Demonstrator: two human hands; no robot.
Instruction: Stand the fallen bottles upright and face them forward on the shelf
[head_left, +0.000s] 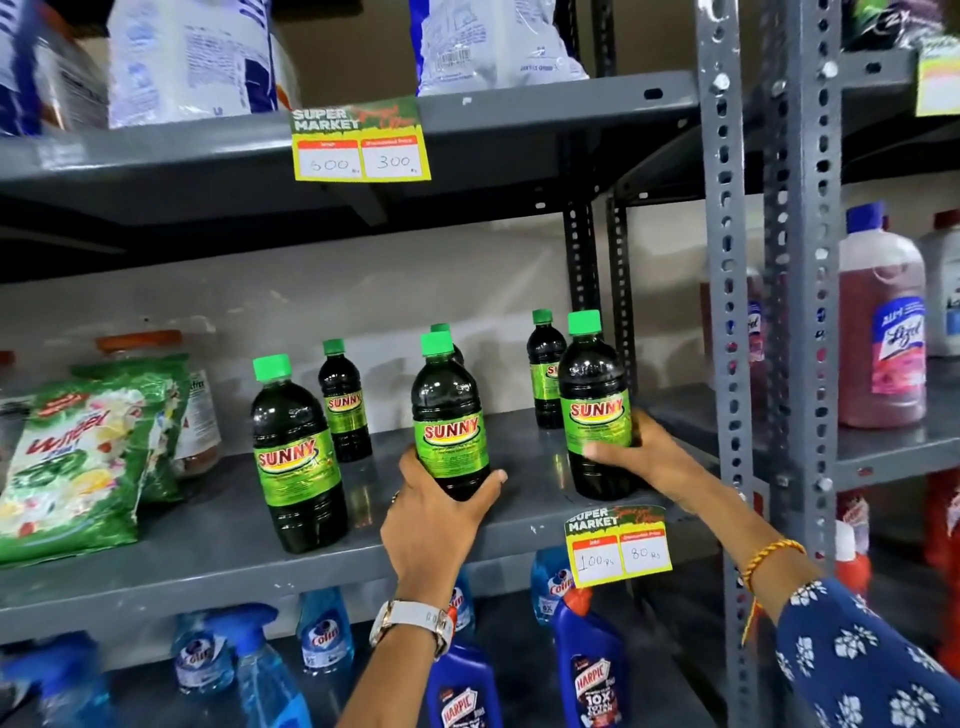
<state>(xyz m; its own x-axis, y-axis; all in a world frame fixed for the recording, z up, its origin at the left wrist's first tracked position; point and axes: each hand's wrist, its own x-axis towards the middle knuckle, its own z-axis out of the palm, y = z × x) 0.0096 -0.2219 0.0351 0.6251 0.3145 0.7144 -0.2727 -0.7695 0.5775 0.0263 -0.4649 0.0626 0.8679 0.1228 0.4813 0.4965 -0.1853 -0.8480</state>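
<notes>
Several dark green Sunny bottles with green caps stand upright on the grey middle shelf (218, 540). My left hand (441, 514) grips the base of the centre bottle (450, 415), its label facing forward. My right hand (639, 457) wraps the lower part of the right front bottle (595, 405), label also forward. A third front bottle (296, 457) stands free at the left. Behind are smaller-looking bottles: one at the back left (343, 400), one at the back right (544, 374), and one mostly hidden behind the centre bottle.
Green Wheel detergent packs (83, 462) lean at the shelf's left. A price tag (618, 545) hangs on the shelf edge. Blue spray bottles and Harpic bottles (589, 665) fill the shelf below. A perforated upright post (727, 312) bounds the right; Lizol bottles (883, 322) stand beyond it.
</notes>
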